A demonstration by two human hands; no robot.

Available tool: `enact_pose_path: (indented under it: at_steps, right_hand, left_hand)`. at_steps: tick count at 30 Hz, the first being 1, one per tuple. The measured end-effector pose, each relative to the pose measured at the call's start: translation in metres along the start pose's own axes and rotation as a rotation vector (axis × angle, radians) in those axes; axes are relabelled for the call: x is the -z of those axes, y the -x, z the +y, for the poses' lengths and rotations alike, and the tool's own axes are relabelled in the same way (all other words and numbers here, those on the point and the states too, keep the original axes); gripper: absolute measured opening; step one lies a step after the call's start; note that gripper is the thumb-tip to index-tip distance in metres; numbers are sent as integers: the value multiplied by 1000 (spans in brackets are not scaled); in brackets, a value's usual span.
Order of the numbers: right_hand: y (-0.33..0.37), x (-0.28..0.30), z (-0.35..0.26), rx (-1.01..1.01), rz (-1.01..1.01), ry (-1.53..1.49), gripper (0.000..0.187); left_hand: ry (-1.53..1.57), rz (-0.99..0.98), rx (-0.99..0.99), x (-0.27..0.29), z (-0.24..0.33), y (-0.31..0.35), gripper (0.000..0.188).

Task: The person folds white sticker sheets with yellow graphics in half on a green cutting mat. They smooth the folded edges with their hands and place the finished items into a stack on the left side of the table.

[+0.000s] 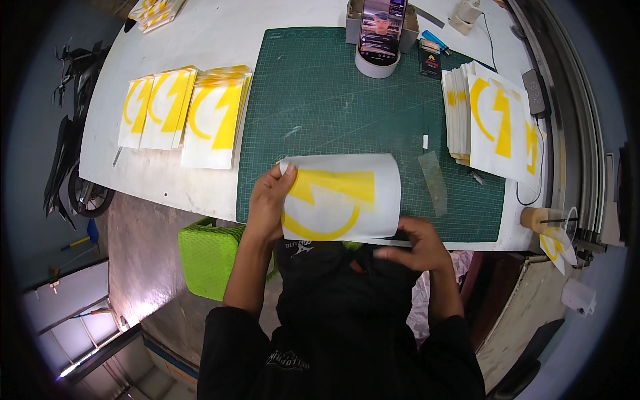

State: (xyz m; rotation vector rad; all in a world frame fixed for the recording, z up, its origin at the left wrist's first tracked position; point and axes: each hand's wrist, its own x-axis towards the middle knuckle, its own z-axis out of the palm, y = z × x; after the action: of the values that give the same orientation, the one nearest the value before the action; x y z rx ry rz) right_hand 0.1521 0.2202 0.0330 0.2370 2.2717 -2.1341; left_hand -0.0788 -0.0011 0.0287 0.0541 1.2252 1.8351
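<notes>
A white sheet point(387, 180) printed with a yellow curve and bolt shape is raised over the near edge of the green cutting mat point(313, 100). My left hand point(269, 200) grips its left edge, thumb on the front face and fingers behind. By the lower right corner of the sheet is my right hand point(423, 245), its thumb and fingers spread apart with nothing seen between them. Whether its fingertips touch the sheet's edge is hard to make out.
Stacks of similar yellow-printed sheets stand at left point(215, 127) and right point(493, 127). A phone point(381, 33) on a round white stand is at the back, near a small dark box point(430, 60). A clear strip point(435, 183) lies on the mat; a cup point(540, 220) is at right.
</notes>
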Motion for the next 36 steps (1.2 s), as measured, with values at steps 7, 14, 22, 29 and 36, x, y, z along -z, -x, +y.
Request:
enact_pose_path:
  at_steps: [7,14,22,29,36]
  right_hand:
    - [-3,5,33,63,390,-159,20]
    - [-17,1,28,9,450,37,25]
    - [-69,-10,13,-116,662,10,37]
    - [-70,12,6,-113,527,-12,41]
    - [-44,2,16,24,525,87,44]
  left_hand:
    - [-414,-425,-325,12,-17,11,72]
    - [-482,-117,-280,9,-36,8,60]
    - [-537,206,-315,-10,-38,-10,52]
    - [-490,173,-285,-8,-33,-9,62]
    - [-704,-31,-480,0,-41,9,76]
